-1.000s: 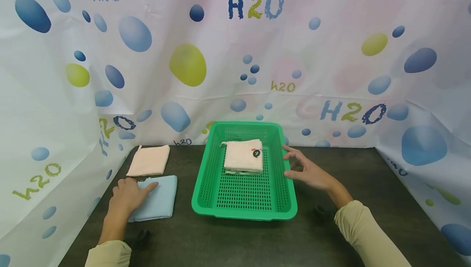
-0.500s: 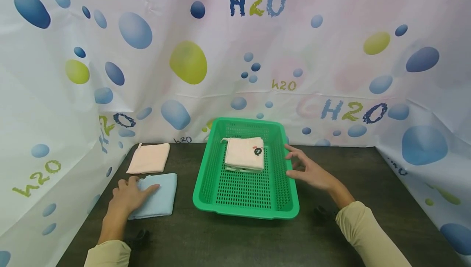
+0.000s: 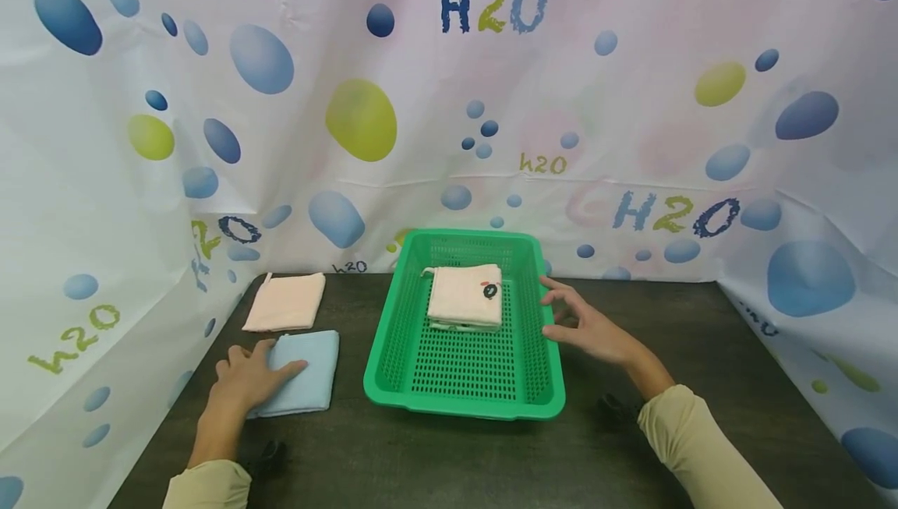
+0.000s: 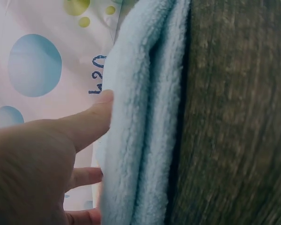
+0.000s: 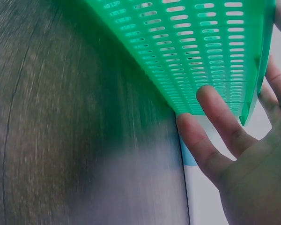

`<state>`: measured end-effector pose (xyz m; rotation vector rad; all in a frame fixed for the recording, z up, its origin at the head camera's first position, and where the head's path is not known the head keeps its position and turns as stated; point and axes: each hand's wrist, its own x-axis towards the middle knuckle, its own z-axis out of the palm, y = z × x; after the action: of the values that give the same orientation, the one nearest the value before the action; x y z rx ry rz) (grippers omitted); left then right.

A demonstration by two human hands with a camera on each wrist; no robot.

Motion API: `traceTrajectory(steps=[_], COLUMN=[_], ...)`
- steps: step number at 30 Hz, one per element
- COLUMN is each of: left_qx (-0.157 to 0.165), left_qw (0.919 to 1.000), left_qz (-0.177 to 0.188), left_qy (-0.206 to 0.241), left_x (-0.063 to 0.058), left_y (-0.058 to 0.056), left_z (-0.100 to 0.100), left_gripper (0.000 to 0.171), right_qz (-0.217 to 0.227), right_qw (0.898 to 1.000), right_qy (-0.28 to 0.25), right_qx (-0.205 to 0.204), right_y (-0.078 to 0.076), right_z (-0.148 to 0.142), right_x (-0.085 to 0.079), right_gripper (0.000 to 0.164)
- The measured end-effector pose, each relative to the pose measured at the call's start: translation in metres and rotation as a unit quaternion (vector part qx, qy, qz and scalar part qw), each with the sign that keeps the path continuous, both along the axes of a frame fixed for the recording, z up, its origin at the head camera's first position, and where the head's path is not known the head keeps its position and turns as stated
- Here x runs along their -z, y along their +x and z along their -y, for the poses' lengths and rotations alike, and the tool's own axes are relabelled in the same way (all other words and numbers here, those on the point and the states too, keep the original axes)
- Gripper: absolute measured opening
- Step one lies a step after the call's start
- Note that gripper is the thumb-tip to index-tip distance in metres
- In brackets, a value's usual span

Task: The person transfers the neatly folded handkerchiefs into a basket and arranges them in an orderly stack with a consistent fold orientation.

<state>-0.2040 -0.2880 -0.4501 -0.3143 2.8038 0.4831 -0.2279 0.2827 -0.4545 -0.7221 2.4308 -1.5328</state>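
Note:
My left hand (image 3: 242,384) rests loosely on a folded light blue towel (image 3: 312,376) at the left of the table, thumb stretched across its top. In the left wrist view, the towel's thick folded edge (image 4: 131,117) shows its layers, with the thumb tip at its upper face. At the right side of a green perforated plastic basket (image 3: 463,406), my right hand (image 3: 596,330) has its fingers spread by the rim. The right wrist view shows two fingers (image 5: 215,108) outside the slotted wall. Inside the basket lies a folded cream towel (image 3: 456,298) with a small dark printed motif.
A folded pale peach towel (image 3: 288,302) lies behind the blue one, near the back left corner of the dark wooden table (image 3: 449,462). White sheeting (image 3: 631,143) printed with coloured bubbles and lettering encloses the back and both sides.
My left hand has shifted slightly right and nearer on the blue towel. The basket turned a little and came back nearly to where it was. The right hand stays beside its rim.

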Motion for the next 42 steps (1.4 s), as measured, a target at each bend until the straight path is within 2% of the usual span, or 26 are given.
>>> traceTrajectory(steps=[13,19,24,33,42], left_qx=[-0.026,-0.054,-0.07,-0.055,-0.054], left_qw=[0.9996,0.9984,0.997,0.9969,0.9971], left_qz=[-0.002,0.014,0.029,0.051,0.051], left_qy=[0.009,0.003,0.016,0.022,0.019], left_x=[0.0046,0.0023,0.0025,0.0018,0.0005], left_y=[-0.0025,-0.0057,-0.0062,-0.0073,-0.0078], left_z=[0.0022,-0.0004,-0.0003,0.0011,0.0019], left_gripper=[0.123,0.128,0.131,0.122,0.127], right_qz=[0.003,0.002,0.001,0.001,-0.004], right_qw=[1.0,1.0,1.0,1.0,1.0], right_qy=[-0.001,-0.001,-0.002,0.001,0.001], right_qx=[-0.003,0.0,-0.002,-0.006,-0.004], right_y=[-0.0015,-0.0008,-0.0006,-0.0014,-0.0009], right_z=[0.0024,0.0029,0.003,0.0038,0.0037], right_x=[-0.001,-0.0028,-0.0034,-0.0016,-0.0016], right_gripper=[0.035,0.036,0.036,0.036,0.035])
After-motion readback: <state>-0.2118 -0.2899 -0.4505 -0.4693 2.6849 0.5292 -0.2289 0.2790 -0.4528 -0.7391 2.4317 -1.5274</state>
